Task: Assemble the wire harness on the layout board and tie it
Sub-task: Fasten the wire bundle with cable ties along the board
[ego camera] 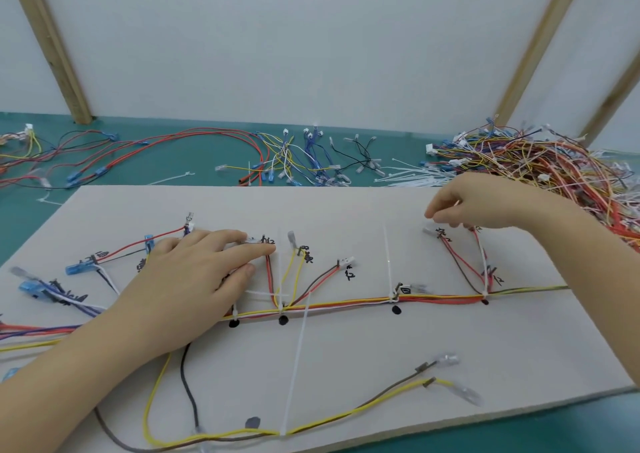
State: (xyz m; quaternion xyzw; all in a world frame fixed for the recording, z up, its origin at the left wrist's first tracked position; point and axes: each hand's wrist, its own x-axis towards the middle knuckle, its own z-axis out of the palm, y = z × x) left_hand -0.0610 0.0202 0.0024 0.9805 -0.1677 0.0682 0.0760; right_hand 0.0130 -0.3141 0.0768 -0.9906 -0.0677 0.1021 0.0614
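The pale layout board (pixel 398 355) lies in front of me with black marks and handwritten labels. The wire harness trunk (pixel 346 304), made of red, yellow, white and brown wires, runs across it and is bound at several points by white ties. My left hand (pixel 194 276) lies flat on the left branches, fingers straight and pressing the wires down. My right hand (pixel 485 206) hovers over the upper right branch with curled fingers that pinch the tail of a white cable tie (pixel 483 265) looped round the trunk. Two long untrimmed tie tails (pixel 298 355) cross the board.
A yellow and brown branch (pixel 346 414) curves along the board's near edge. On the green table behind lie loose wire sets (pixel 284 158), a heap of white cable ties (pixel 415 175) and a big tangle of finished harnesses (pixel 540 161) at the right. Wooden posts (pixel 52 44) lean against the wall.
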